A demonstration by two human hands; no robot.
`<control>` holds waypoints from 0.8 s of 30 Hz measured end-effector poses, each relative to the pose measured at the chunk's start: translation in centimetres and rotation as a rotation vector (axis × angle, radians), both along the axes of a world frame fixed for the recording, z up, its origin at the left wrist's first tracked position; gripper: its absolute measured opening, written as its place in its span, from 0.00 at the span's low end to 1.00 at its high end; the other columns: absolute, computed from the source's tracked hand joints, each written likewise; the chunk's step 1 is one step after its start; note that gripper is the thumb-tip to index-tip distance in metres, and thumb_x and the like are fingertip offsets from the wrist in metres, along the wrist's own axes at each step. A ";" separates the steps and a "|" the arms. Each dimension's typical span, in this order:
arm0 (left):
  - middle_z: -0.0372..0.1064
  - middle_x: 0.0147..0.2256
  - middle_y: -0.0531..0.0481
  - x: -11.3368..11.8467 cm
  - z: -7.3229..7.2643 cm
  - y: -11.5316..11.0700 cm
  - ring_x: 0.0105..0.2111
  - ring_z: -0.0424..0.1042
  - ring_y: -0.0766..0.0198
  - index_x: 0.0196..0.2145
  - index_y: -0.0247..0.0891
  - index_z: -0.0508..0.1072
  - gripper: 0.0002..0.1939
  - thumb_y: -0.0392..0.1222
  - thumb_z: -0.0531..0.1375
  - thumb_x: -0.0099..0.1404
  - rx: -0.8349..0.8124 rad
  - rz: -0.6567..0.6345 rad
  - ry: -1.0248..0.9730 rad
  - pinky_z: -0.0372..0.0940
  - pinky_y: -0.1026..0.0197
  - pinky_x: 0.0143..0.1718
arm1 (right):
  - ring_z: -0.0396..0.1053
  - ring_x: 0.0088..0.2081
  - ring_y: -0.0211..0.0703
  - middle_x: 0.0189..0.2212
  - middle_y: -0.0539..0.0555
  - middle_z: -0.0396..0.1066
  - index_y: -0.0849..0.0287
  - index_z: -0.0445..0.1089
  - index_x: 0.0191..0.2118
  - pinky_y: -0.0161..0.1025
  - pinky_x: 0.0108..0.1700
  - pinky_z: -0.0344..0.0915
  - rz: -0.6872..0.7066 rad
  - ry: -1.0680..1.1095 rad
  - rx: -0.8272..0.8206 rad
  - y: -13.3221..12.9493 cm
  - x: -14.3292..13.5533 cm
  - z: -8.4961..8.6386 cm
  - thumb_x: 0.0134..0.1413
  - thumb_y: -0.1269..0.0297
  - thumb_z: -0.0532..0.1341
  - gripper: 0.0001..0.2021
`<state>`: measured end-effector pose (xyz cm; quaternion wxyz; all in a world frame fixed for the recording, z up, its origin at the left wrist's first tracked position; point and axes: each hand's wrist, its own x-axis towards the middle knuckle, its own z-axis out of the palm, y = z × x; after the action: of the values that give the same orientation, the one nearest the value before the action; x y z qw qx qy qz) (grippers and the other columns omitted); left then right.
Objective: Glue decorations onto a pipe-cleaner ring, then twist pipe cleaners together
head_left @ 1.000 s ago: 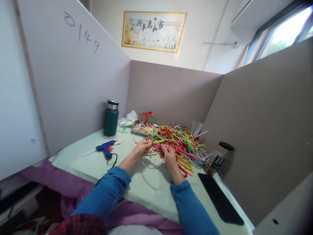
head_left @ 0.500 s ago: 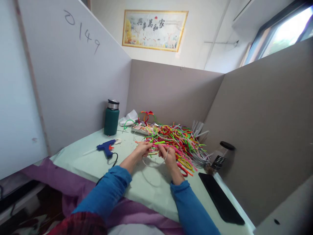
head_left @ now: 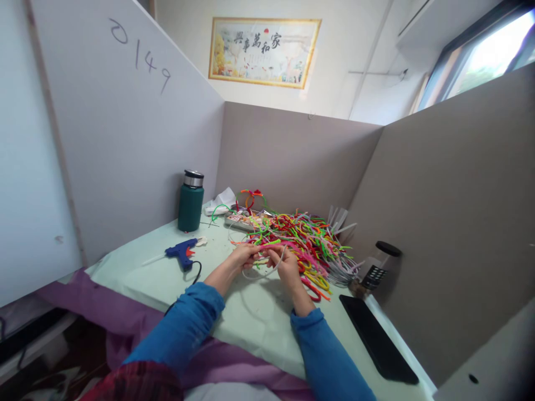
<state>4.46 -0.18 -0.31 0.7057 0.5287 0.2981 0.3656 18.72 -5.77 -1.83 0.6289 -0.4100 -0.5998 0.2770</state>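
In the head view, my left hand (head_left: 244,255) is closed, its fingertips pinching the end of a pink pipe cleaner (head_left: 276,245). Just to the right, my right hand (head_left: 286,265) has its fingers bent and pressed together at the same pipe cleaner. A whitish pipe cleaner (head_left: 262,277) hangs in a loop below and between the two hands, one end rising across the right fingers. Where it joins the pink one is hidden by the fingers. Right behind the hands lies a heap of many-coloured pipe cleaners (head_left: 311,236).
A blue glue gun (head_left: 180,253) with a cord lies left, near a green bottle (head_left: 191,203). A metal tray (head_left: 239,224) sits at the back. On the right are a clear jar with a black lid (head_left: 378,267) and a black flat object (head_left: 376,337). Partition walls surround the table.
My right fingers have shifted slightly left, closer to the left hand, and the whitish loop has risen a little. My left hand stays almost in place.
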 end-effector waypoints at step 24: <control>0.52 0.17 0.60 -0.2 0.4 -0.9 0.11 0.41 0.79 0.24 0.37 0.59 0.18 0.51 0.62 0.53 0.142 -0.115 0.069 0.35 0.68 0.13 | 0.58 0.17 0.33 0.18 0.49 0.66 0.61 0.71 0.29 0.33 0.19 0.54 -0.050 0.149 -0.095 -0.1 -0.7 0.8 0.38 0.50 0.67 0.18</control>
<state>4.30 -1.12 0.13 0.6755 0.6059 0.2647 0.3263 18.04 -5.83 -0.98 0.6583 -0.4324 -0.5272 0.3188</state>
